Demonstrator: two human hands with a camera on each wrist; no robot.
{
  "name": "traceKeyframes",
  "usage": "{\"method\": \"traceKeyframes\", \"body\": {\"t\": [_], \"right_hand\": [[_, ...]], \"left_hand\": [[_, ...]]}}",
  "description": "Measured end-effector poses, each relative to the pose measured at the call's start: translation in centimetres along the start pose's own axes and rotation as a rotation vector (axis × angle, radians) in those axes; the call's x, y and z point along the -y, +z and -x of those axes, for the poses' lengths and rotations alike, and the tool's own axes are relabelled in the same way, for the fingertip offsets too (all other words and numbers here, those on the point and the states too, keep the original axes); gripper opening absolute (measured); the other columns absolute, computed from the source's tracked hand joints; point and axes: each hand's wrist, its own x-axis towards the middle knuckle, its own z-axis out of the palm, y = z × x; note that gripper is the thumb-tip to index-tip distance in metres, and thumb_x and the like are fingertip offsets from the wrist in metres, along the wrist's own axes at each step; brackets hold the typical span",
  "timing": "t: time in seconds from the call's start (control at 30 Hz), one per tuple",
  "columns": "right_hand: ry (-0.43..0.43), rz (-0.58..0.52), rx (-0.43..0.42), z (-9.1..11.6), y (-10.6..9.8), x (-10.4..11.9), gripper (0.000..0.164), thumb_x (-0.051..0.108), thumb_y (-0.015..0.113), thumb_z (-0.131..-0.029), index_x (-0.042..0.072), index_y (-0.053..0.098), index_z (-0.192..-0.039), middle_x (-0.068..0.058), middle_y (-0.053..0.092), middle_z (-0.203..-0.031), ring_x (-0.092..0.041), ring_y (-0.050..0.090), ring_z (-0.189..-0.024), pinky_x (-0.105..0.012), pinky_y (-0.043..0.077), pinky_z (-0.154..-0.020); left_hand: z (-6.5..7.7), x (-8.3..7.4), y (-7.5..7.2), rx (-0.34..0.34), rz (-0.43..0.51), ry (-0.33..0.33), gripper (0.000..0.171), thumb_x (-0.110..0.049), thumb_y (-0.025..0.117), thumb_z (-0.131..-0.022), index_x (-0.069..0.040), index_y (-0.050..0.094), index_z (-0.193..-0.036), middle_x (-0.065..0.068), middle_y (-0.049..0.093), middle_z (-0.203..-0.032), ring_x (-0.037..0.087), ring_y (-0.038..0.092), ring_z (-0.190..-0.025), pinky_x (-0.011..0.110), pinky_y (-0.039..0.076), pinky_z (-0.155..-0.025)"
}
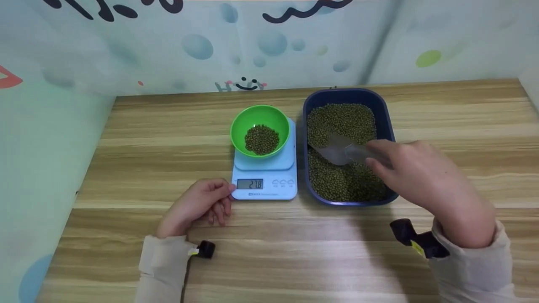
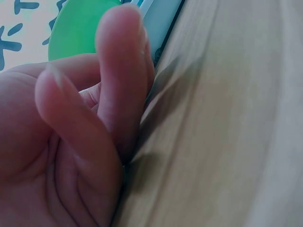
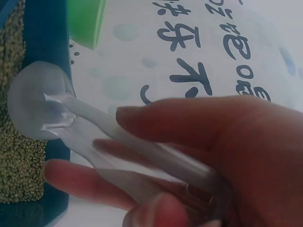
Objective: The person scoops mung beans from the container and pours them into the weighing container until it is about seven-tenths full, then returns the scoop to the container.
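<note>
Head view: right hand pinches a clear scoop over the beans in the blue tub, right of centre. Left hand, fingers loosely curled and holding nothing, touches the scale; display and bowl contents show only here. Right wrist view shows fingers clamped on the scoop handle.

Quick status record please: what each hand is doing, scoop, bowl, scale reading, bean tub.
left hand: rests on the table, fingers curled against the scale's front left corner
right hand: holds the clear scoop by its handle
scoop: over the blue tub, looks empty
blue tub: mostly full of green beans
green bowl: on the scale, small pile of beans inside
display: seems to read 27.8
</note>
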Motion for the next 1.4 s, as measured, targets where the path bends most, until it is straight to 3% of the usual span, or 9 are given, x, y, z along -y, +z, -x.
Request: {"method": "traceKeyframes", "body": {"t": [0.23, 0.57, 0.9, 1.13, 1.4], "right_hand": [[-0.013, 0.001, -0.039, -0.5, 0.8, 0.0, 0.016, 0.023, 0.047, -0.092, 0.011, 0.055, -0.099, -0.001, 0.052, -0.066, -0.017, 0.044, -0.05, -0.032, 0.035, -0.045], [0.025, 0.053, 0.046, -1.2, 1.9, -0.5, 0.016, 0.025, 0.049, -0.09, 0.01, 0.05, -0.087, -0.004, 0.048, -0.06, -0.022, 0.046, -0.05, -0.033, 0.034, -0.039], [0.072, 0.097, 0.101, -2.0, 2.8, -0.4, 0.027, 0.033, 0.055, -0.086, 0.006, 0.054, -0.085, -0.008, 0.052, -0.063, -0.025, 0.05, -0.054, -0.039, 0.036, -0.042], [0.087, 0.11, 0.074, -2.1, 2.9, -0.9, 0.027, 0.035, 0.059, -0.082, 0.008, 0.054, -0.082, -0.008, 0.053, -0.063, -0.029, 0.052, -0.057, -0.044, 0.037, -0.044], [0.082, 0.075, 0.127, -2.4, 3.6, -1.5, 0.032, 0.035, 0.065, -0.079, 0.005, 0.055, -0.086, -0.006, 0.054, -0.064, -0.025, 0.051, -0.056, -0.04, 0.037, -0.043]], "left_hand": [[0.0, -0.1, 0.0, -0.017, 0.002, -0.019, 0.035, -0.026, 0.049, -0.093, 0.008, 0.053, -0.088, 0.016, 0.06, -0.068, 0.02, 0.059, -0.049, 0.022, 0.04, -0.038], [-0.1, 0.0, 0.0, -0.009, -0.012, -0.017, 0.035, -0.026, 0.048, -0.094, 0.008, 0.054, -0.088, 0.016, 0.06, -0.068, 0.02, 0.059, -0.049, 0.022, 0.04, -0.038], [0.1, 0.1, 0.0, -0.015, 0.0, -0.009, 0.034, -0.025, 0.047, -0.094, 0.008, 0.053, -0.088, 0.016, 0.06, -0.068, 0.02, 0.059, -0.049, 0.022, 0.04, -0.037], [-0.1, -0.2, 0.1, -0.018, -0.027, 0.0, 0.037, -0.027, 0.048, -0.093, 0.009, 0.053, -0.085, 0.018, 0.061, -0.067, 0.019, 0.058, -0.047, 0.022, 0.039, -0.037], [-0.1, -0.2, 0.1, -0.009, -0.03, -0.005, 0.037, -0.027, 0.048, -0.093, 0.009, 0.053, -0.086, 0.019, 0.061, -0.069, 0.018, 0.058, -0.047, 0.022, 0.04, -0.036]]}}
